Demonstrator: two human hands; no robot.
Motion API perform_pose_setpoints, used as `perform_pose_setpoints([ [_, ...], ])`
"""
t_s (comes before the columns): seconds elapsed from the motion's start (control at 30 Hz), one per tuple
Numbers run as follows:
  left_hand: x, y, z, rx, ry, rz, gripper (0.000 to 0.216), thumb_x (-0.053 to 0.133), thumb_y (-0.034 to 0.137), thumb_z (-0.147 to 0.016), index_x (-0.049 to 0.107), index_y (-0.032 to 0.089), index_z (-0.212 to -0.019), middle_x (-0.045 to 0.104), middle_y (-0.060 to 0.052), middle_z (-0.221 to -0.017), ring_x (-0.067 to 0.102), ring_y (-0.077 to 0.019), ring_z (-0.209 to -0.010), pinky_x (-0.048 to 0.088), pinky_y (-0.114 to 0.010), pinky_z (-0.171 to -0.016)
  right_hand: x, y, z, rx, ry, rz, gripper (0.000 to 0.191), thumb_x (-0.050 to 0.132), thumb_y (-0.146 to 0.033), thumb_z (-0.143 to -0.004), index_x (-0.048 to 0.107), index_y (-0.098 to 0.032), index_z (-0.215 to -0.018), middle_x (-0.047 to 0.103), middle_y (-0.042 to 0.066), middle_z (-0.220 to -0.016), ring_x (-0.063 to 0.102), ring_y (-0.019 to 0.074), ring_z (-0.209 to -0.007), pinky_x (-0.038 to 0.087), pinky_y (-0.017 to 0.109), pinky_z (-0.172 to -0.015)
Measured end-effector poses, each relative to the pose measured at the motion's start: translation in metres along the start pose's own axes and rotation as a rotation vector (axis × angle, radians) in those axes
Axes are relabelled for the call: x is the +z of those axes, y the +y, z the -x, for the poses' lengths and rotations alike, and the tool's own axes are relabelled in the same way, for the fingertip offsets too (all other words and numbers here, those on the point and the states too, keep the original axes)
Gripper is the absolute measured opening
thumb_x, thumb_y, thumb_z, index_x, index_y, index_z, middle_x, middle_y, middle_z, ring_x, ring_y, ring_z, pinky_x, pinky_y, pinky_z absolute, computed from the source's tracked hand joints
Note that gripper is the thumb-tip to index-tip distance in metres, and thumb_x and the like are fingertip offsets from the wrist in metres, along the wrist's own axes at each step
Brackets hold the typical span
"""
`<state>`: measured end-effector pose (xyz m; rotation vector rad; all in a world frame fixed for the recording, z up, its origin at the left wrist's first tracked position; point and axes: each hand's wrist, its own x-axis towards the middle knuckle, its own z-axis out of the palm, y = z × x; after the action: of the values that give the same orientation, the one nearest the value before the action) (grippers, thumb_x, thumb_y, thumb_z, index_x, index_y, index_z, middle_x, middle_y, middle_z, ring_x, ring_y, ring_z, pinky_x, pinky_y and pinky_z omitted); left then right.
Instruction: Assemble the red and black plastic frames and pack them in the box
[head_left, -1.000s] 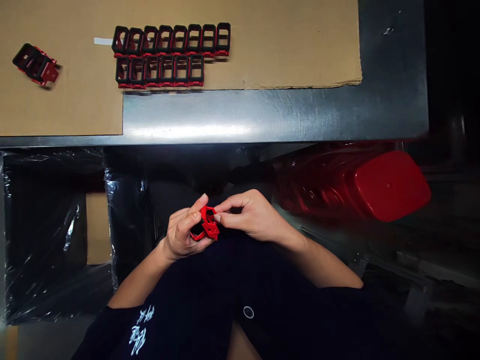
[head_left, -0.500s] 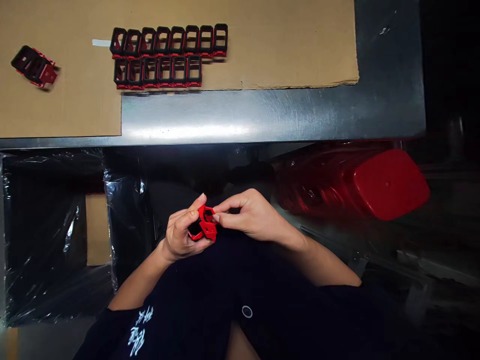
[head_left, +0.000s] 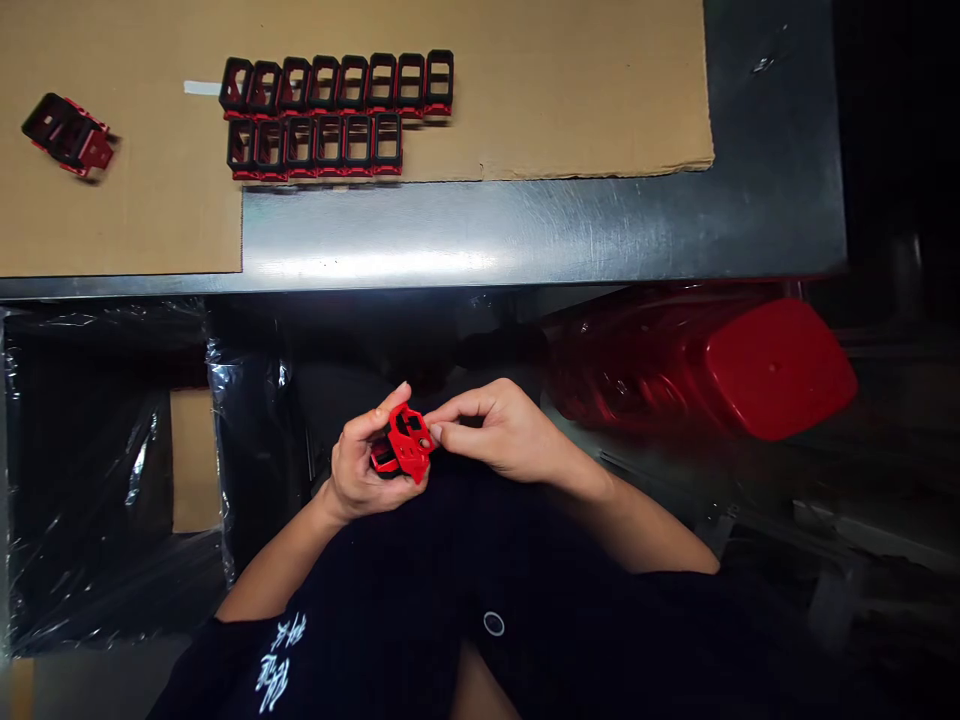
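In front of my body, my left hand (head_left: pixel 361 462) is wrapped round a red and black plastic housing (head_left: pixel 409 444), thumb along its upper side and fingers beneath. The housing is tilted, with its red face and a dark opening towards me. At its right edge my right hand (head_left: pixel 499 430) pinches with thumb and forefinger. Whether anything small sits between those fingertips is hidden. On the table beyond, two rows of similar black-rimmed red housings (head_left: pixel 324 85) stand side by side.
One more housing (head_left: pixel 69 135) lies apart at the far left on the cardboard (head_left: pixel 570 90), which covers part of the metal table (head_left: pixel 525 230). Below its edge are a red plastic container (head_left: pixel 780 370) at right and a box lined with black plastic (head_left: pixel 90 430) at left.
The housing has turned in my left hand, so more of its red face shows. My left fingers have shifted slightly; my right hand stays pinched at its edge.
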<state>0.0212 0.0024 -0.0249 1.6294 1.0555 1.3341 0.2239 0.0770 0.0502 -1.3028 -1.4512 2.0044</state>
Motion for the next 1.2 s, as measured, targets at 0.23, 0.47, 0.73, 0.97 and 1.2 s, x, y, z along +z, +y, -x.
perform_pose_setpoints([
  [0.23, 0.005, 0.015, -0.009, -0.206, 0.000, 0.267, 0.077, 0.080, 0.007, -0.074, 0.044, 0.029, -0.138, 0.053, -0.019, -0.153, 0.077, -0.0176, -0.089, 0.061, -0.024, -0.067, 0.001, 0.021, -0.012, 0.047, 0.095, -0.241, 0.021, 0.075, -0.032, -0.081, 0.071, -0.017, -0.068, 0.070, -0.001, -0.060, 0.065, 0.0122, -0.060, 0.049, 0.026, -0.066],
  [0.47, 0.005, 0.011, -0.008, -0.222, 0.004, 0.224, 0.076, 0.082, 0.011, -0.075, 0.043, 0.028, -0.137, 0.053, -0.021, -0.151, 0.075, -0.0150, -0.085, 0.061, -0.024, -0.067, 0.004, 0.027, -0.010, 0.075, 0.107, -0.294, 0.018, 0.074, -0.035, -0.082, 0.075, -0.017, -0.079, 0.072, 0.000, -0.065, 0.065, 0.0132, -0.065, 0.048, 0.028, -0.071],
  [0.73, 0.002, 0.005, -0.003, -0.238, 0.023, 0.294, 0.073, 0.083, 0.019, -0.078, 0.042, 0.029, -0.137, 0.052, -0.020, -0.153, 0.075, -0.0182, -0.093, 0.061, -0.024, -0.065, 0.009, 0.019, -0.008, 0.024, 0.025, -0.267, 0.034, 0.081, -0.049, -0.079, 0.069, -0.018, -0.069, 0.069, 0.000, -0.064, 0.061, 0.0143, -0.064, 0.046, 0.028, -0.067],
  [0.97, -0.002, 0.007, -0.001, -0.274, 0.082, 0.445, 0.073, 0.081, 0.032, -0.082, 0.040, 0.035, -0.141, 0.053, -0.016, -0.154, 0.074, -0.0145, -0.080, 0.059, -0.024, -0.060, 0.015, 0.021, -0.018, 0.019, 0.005, -0.198, 0.028, 0.077, -0.043, -0.084, 0.071, -0.018, -0.073, 0.072, 0.001, -0.069, 0.063, 0.0148, -0.068, 0.047, 0.028, -0.072],
  [1.2, -0.161, 0.001, -0.010, -0.278, 0.899, 0.054, 0.067, 0.080, 0.051, -0.074, 0.046, 0.033, -0.129, 0.068, -0.005, -0.131, 0.068, -0.0117, -0.063, 0.051, -0.021, -0.046, 0.012, 0.037, -0.030, 0.091, 0.091, -0.030, 0.033, 0.078, -0.052, -0.083, 0.075, -0.019, -0.077, 0.075, 0.004, -0.073, 0.068, 0.0183, -0.074, 0.050, 0.030, -0.076],
])
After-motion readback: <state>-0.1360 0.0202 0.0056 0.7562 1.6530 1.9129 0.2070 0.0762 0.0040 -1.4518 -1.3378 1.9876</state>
